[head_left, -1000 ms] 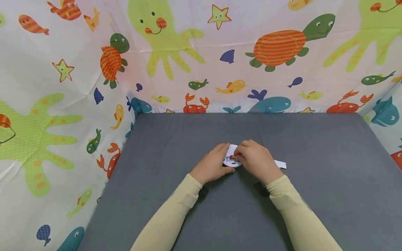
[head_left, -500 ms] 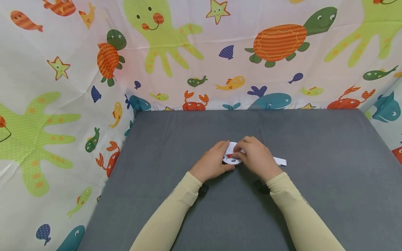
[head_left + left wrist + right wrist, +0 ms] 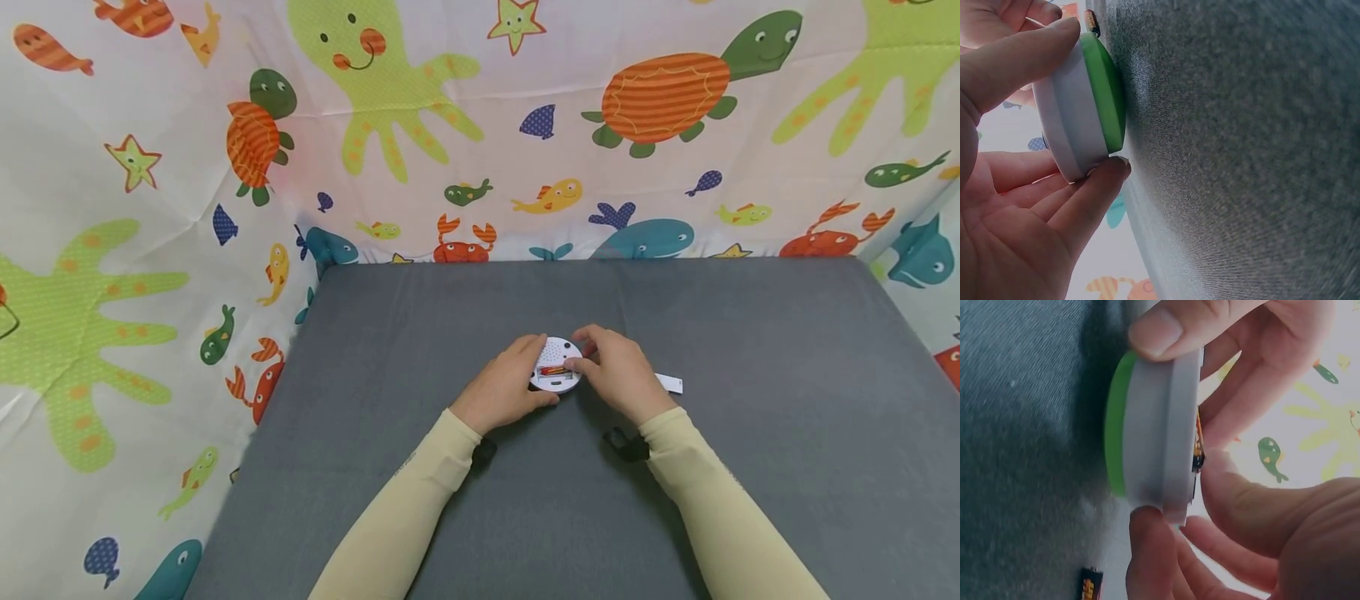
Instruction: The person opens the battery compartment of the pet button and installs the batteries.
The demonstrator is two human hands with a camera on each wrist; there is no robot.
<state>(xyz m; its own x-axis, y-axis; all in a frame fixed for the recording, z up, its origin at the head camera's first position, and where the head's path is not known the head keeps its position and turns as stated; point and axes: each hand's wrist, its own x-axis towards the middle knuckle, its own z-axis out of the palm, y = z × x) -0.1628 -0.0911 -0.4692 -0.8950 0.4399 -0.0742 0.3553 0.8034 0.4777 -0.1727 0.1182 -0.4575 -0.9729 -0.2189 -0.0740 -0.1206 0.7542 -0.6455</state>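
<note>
A round white device (image 3: 553, 352) with speaker holes lies face down, its green underside (image 3: 1105, 94) close to the table. Red-and-black battery (image 3: 553, 371) shows in its uncovered compartment. My left hand (image 3: 506, 385) grips the left rim, thumb at the near side and fingers at the far side. At the right, my right hand (image 3: 618, 371) has its thumb (image 3: 1229, 487) against the battery end and a fingertip (image 3: 1147, 528) at the device's side wall. A loose battery (image 3: 1090, 584) lies on the cloth near the right hand, hidden from the head view.
A flat white strip (image 3: 670, 383) lies on the grey table (image 3: 420, 317) just right of the right hand, which partly covers it. Behind and to the left hangs a white curtain (image 3: 420, 50) printed with sea animals.
The right hand's thumb and fingers have spread and shifted slightly right, uncovering more of the battery and compartment. The left hand keeps its grip on the device.
</note>
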